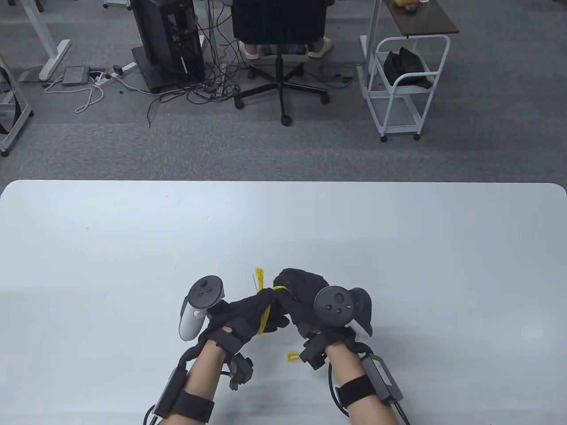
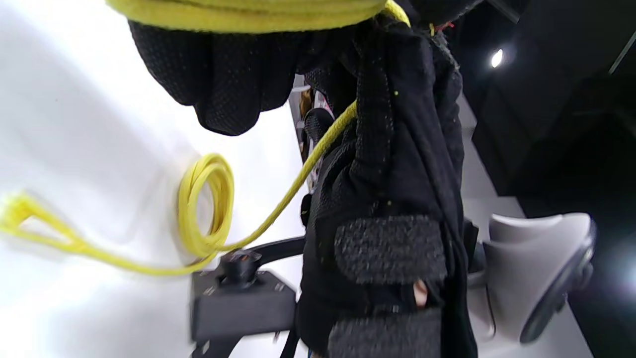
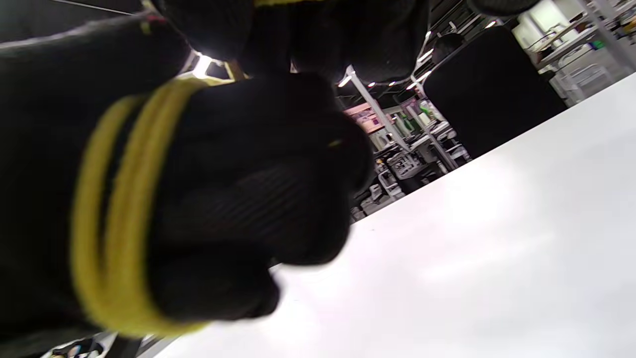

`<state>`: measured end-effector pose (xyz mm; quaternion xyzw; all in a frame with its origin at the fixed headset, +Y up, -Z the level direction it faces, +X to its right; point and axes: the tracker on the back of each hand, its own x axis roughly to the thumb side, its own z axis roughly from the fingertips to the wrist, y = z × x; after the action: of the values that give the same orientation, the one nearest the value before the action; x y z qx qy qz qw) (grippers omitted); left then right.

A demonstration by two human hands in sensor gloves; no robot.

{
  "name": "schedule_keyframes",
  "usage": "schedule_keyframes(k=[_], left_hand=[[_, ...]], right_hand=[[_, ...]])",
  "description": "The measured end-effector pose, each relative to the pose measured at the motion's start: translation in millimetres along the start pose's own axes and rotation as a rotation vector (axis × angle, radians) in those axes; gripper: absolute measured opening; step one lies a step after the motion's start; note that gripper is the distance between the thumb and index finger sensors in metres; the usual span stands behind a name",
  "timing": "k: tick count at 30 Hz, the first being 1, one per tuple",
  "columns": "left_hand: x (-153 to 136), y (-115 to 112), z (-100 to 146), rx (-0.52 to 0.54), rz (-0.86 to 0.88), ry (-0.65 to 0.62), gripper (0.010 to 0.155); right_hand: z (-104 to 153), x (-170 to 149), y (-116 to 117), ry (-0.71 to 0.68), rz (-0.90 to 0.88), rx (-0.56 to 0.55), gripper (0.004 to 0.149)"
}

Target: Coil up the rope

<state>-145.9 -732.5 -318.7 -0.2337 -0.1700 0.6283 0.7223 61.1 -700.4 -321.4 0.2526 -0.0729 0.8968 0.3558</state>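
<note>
Table view: your left hand has the yellow rope wound around it, fingers curled over the loops. Your right hand, touching it, pinches the rope. Both hide most of it. Behind the table stand a black chair and white cart.
</note>
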Motion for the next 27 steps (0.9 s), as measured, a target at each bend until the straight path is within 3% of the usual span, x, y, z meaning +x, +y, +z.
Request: schedule_keyframes(k=[14, 27], left_hand=[[4, 16, 13, 0.318, -0.023, -0.068, 0.063], [5, 29, 21, 0.398, 0.034, -0.206, 0.057]], right_hand=[[2, 16, 22, -0.111, 0.059, 0.076, 0.042], [2, 15, 33, -0.101, 0.166, 0.165, 0.041]])
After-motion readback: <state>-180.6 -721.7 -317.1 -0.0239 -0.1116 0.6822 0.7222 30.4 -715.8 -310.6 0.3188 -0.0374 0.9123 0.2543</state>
